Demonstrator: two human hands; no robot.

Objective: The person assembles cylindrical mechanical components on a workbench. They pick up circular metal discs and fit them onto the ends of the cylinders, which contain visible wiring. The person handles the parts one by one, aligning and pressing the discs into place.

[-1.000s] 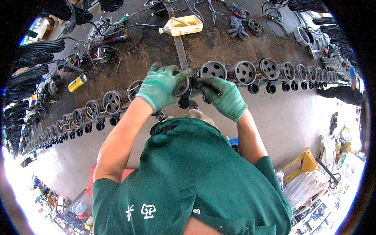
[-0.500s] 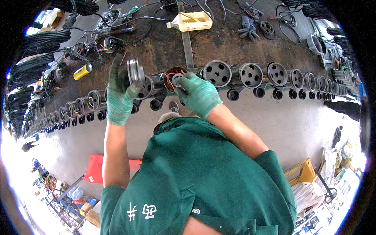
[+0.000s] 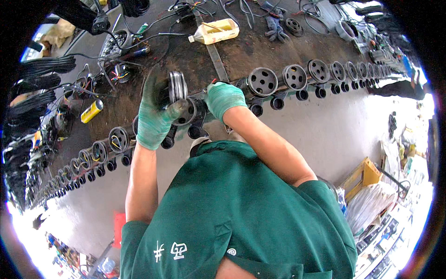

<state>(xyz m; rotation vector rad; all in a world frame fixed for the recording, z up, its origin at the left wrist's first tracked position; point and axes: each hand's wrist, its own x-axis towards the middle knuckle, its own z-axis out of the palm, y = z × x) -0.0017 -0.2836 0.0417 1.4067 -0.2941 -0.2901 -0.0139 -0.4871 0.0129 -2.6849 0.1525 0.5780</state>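
My left hand (image 3: 160,111), in a green-coated glove, grips a round grey metal cover (image 3: 178,87) with a ridged rim, held on edge between thumb and fingers. Just behind it is a black round housing (image 3: 188,114) with a disc-shaped end. My right hand (image 3: 225,98), gloved alike, is closed over the neighbouring housing in the row, a bit of red (image 3: 213,81) showing at its fingertips. That housing is mostly covered by the hand, and what the fingers pinch is hidden. To its right stands another housing with a holed grey disc (image 3: 262,82).
Similar housings line the bench edge both ways, short black tubes (image 3: 277,103) jutting toward me. On the dark bench (image 3: 260,42) lie a plastic bottle of yellowish liquid (image 3: 216,31), a yellow can (image 3: 92,111), grey gloves (image 3: 275,25) and loose cables. Black cable bundles (image 3: 46,67) are at left.
The view has turned, shifting the bench. My right hand now covers the housing whose coloured wires showed before. The metal cover stays in my left hand.
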